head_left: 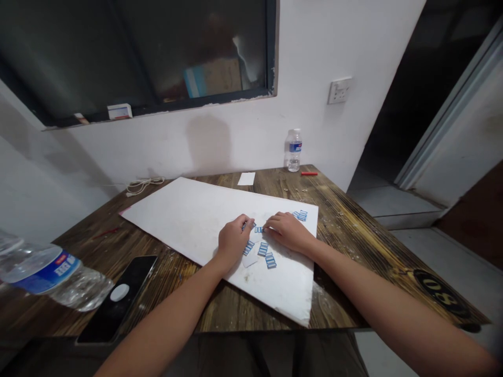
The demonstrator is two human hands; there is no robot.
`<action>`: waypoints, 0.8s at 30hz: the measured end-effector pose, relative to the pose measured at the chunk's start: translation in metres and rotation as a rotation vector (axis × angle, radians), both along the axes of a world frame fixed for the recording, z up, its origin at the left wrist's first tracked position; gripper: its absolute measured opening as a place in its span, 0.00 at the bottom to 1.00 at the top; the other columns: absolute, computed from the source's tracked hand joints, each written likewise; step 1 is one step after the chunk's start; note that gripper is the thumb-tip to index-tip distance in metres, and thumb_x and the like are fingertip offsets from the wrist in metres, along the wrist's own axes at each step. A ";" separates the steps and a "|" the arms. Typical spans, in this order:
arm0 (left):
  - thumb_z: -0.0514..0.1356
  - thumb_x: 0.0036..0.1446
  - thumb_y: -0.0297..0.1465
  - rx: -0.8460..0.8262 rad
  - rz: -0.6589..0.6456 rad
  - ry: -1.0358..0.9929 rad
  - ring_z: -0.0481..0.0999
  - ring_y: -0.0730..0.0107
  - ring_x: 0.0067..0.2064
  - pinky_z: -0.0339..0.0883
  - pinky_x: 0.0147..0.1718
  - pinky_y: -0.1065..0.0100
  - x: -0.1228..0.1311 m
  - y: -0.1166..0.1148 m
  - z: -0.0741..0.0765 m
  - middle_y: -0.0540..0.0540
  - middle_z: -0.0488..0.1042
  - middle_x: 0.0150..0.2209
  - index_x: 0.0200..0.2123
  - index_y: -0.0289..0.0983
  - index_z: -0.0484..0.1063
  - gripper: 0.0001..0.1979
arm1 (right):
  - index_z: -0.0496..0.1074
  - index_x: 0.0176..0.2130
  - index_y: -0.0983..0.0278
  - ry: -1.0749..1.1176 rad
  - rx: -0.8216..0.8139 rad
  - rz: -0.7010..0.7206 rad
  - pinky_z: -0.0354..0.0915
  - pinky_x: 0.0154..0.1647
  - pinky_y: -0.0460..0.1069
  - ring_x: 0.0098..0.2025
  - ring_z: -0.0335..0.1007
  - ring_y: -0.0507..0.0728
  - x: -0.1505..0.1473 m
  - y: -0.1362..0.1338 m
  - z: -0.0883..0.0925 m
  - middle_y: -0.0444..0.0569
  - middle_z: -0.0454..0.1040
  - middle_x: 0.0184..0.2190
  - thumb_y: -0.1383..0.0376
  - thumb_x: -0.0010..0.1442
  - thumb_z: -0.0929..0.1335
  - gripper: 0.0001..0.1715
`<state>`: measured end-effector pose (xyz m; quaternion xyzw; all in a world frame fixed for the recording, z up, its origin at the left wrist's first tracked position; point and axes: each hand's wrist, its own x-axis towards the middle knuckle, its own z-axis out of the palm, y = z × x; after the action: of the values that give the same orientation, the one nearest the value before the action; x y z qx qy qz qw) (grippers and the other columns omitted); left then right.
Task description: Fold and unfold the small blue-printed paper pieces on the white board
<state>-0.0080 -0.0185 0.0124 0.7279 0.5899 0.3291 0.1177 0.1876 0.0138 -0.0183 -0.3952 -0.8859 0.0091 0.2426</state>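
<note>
My left hand (233,240) is closed, thumb and forefinger pinched around a small blue-and-white striped piece (248,225) that they partly cover. My right hand (290,231) rests on the white board (188,214), fingers together, its tips at the end of another striped piece (258,229). Between and below the hands lie more such pieces: one by the left wrist (248,247), one in the middle (263,249) and one nearer me (271,261). Beyond the right hand are further pieces (302,215), partly overlapping. A small white paper (250,261) lies under the left group.
The board lies on a dark wooden table (353,272). At left are a large water bottle (58,272) and a black phone (129,293) bearing a white round disc (119,292). Along the back sit a cable (143,184), a white card (246,179), a small bottle (294,152) and a red pen (309,174).
</note>
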 end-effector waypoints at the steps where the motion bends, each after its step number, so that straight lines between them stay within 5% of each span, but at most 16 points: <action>1: 0.50 0.63 0.43 0.001 -0.001 -0.007 0.69 0.70 0.25 0.52 0.25 0.69 0.000 0.000 0.000 0.53 0.72 0.22 0.28 0.40 0.69 0.17 | 0.77 0.41 0.62 0.001 0.003 0.000 0.57 0.40 0.51 0.42 0.70 0.58 0.000 0.000 0.000 0.51 0.79 0.38 0.64 0.66 0.64 0.12; 12: 0.51 0.62 0.34 0.077 0.046 -0.239 0.75 0.67 0.37 0.66 0.35 0.68 0.000 0.005 -0.001 0.49 0.77 0.34 0.38 0.41 0.70 0.09 | 0.77 0.41 0.63 0.034 0.020 0.000 0.57 0.40 0.52 0.42 0.69 0.58 0.000 0.000 0.000 0.51 0.79 0.38 0.66 0.65 0.65 0.11; 24: 0.54 0.59 0.32 0.065 0.021 -0.298 0.75 0.67 0.38 0.66 0.37 0.67 -0.001 0.011 -0.009 0.48 0.77 0.36 0.37 0.40 0.72 0.07 | 0.75 0.39 0.63 0.239 0.008 -0.231 0.58 0.44 0.53 0.43 0.67 0.60 0.003 0.004 0.000 0.52 0.77 0.41 0.66 0.66 0.62 0.12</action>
<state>-0.0090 -0.0076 0.0034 0.6680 0.5626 0.4537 0.1769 0.1910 0.0181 -0.0180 -0.4896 -0.7995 0.0247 0.3471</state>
